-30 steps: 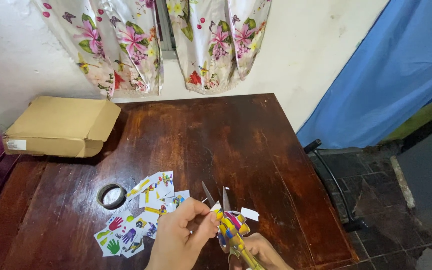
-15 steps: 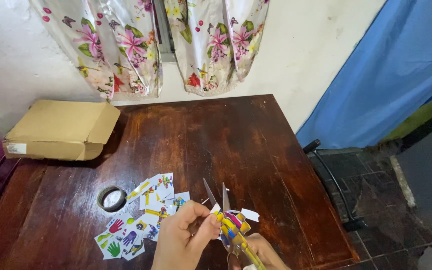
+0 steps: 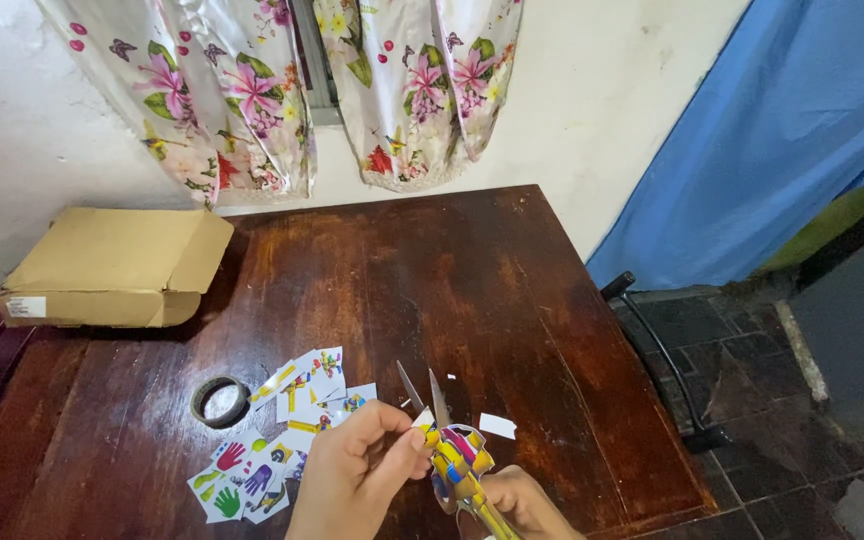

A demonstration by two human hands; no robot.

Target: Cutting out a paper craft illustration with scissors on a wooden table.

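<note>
Mid-cut: right hand [image 3: 527, 505] gripping open scissors [image 3: 430, 405], left hand [image 3: 357, 480] pinching paper cutout [image 3: 457, 460] between blades; next, steady closing along outline.

Materials and finish, head view.
Table [image 3: 352, 290]: dark wood, varnished, glossy in patches, worn and streaked. Scissors [image 3: 430, 400]: bare metal blades, dull sheen; handles wrapped in coloured tape-like bands, slightly shiny. Cutouts [image 3: 282, 430]: printed paper, smooth, light gloss. Scrap [image 3: 497, 426]: plain white paper, matt. Box [image 3: 117, 265]: brown cardboard, matt. Tape roll [image 3: 220, 400]: glossy. Curtains [image 3: 282, 80]: floral cloth, soft sheen. Wall [image 3: 602, 90]: painted plaster, matt, rough.
</note>
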